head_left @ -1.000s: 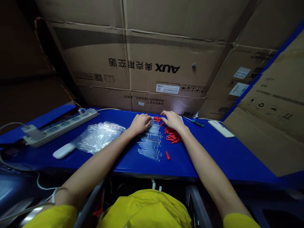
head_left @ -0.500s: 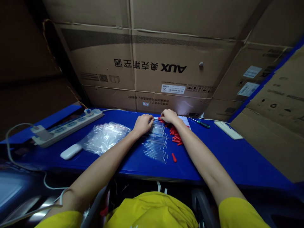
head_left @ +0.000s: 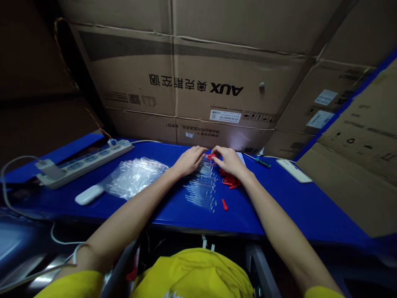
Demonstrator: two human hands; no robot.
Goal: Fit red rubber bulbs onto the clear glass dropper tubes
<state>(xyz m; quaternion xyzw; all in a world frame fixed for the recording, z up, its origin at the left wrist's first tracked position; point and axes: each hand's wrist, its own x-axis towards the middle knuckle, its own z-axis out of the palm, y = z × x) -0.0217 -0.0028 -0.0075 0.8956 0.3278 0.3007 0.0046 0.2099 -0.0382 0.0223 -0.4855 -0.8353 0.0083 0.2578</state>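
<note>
Thin clear glass tubes (head_left: 201, 192) lie side by side in a long row on the blue table, their flared ends to the right. My left hand (head_left: 190, 160) is at the far end of the row, fingers bent together around what looks like a glass tube, mostly hidden. Opposite it, my right hand (head_left: 230, 161) pinches a small red rubber bulb (head_left: 211, 156) between thumb and fingertips, close to the left fingertips. Under and beside the right hand is a pile of red rubber bulbs (head_left: 230, 182). One single bulb (head_left: 225, 205) lies nearer to me.
Left of the row lie clear plastic bags (head_left: 133, 178), a white rounded device (head_left: 89, 195) and a power strip (head_left: 88, 163) with cables. To the right are a green-handled screwdriver (head_left: 263, 162) and a white flat strip (head_left: 294, 170). A cardboard wall (head_left: 195, 103) borders the table's back.
My right hand has drawn back slightly to the right and toward me, and the red bulb at its fingertips now shows. My left fingers have stretched a little farther right.
</note>
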